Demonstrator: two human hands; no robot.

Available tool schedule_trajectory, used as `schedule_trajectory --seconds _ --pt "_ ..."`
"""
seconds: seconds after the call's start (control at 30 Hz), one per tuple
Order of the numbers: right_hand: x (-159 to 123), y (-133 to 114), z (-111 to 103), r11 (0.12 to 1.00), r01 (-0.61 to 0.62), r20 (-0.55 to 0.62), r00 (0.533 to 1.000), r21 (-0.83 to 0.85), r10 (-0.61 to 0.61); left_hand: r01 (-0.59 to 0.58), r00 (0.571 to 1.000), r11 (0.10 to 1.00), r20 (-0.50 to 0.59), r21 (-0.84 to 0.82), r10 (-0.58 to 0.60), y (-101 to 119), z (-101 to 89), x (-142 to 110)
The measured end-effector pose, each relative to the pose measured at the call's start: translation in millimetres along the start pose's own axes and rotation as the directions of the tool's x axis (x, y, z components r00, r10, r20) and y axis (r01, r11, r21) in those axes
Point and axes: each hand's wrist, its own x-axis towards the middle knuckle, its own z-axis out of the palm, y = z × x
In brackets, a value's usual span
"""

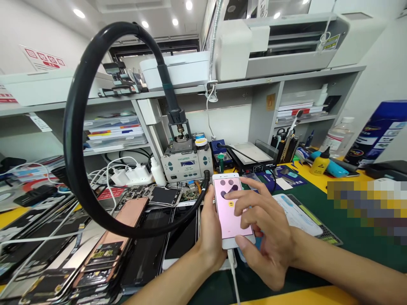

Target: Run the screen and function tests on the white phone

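Note:
A white smartphone [229, 228] is held upright and tilted back, its lit pink screen showing dark round dots and a small yellow icon. My left hand [211, 233] is closed round the phone's left edge. Over the screen hovers my right hand [267, 224], its fingers bent and spread, the index fingertip at or just above the dots; whether it touches the glass I cannot tell. A white charging cable [233, 271] runs from the phone's bottom edge down toward me.
A thick black hose [71, 123] loops from the grey rework station [187, 164] across the left side. Stripped phone parts and screens [148, 237] cover the left of the bench. Right of my hands lies a white-blue panel [297, 214] on a green mat, with a yellow bottle [320, 162] behind.

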Motion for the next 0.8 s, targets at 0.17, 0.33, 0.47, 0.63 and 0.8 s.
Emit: schedule_trajectory --seconds 0.17,0.33,0.47,0.63,0.8 --pt "13.5 1.5 -1.9 0.999 0.008 0.154 0.988 -0.038 -0.002 -0.017 0.999 1.000 -0.038 0.018 0.018 -1.1 -1.0 -2.3" --pt "23.3 2.6 -1.6 0.998 -0.003 0.232 0.972 -0.057 0.016 -0.026 0.999 1.000 0.037 0.004 0.026 -1.1 -4.1 -1.6" --pt "23.6 2.7 -2.2 0.998 0.010 0.261 0.965 -0.068 0.008 -0.024 0.998 0.999 0.056 -0.022 0.025 -0.7 -5.4 -0.7" --pt "25.4 2.6 -2.6 0.997 -0.009 0.314 0.949 -0.071 0.031 -0.072 0.997 0.997 -0.031 0.032 0.073 -1.8 -5.3 -2.1" --pt "25.8 3.2 -1.7 0.998 -0.012 0.349 0.937 -0.064 0.034 -0.095 0.994 0.994 -0.043 0.060 0.098 -1.9 -4.6 -4.2"
